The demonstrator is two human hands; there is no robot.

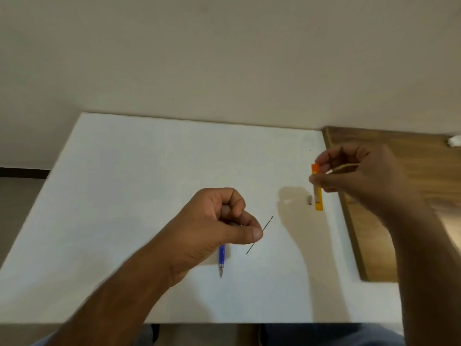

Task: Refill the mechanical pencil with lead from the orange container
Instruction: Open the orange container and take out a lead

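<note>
My left hand hovers over the middle of the white table, thumb and forefinger pinching a thin black lead that slants up to the right. The blue mechanical pencil pokes out beneath that hand, tip toward me; whether the hand also grips it I cannot tell. My right hand is at the right, fingers closed on the upper end of the orange lead container, which hangs upright above the table. A thin pale strip shows between its fingers.
A small grey cap lies on the white table just left of the orange container. Wooden floor shows past the table's right edge, with a small white object far right. A plain wall stands behind.
</note>
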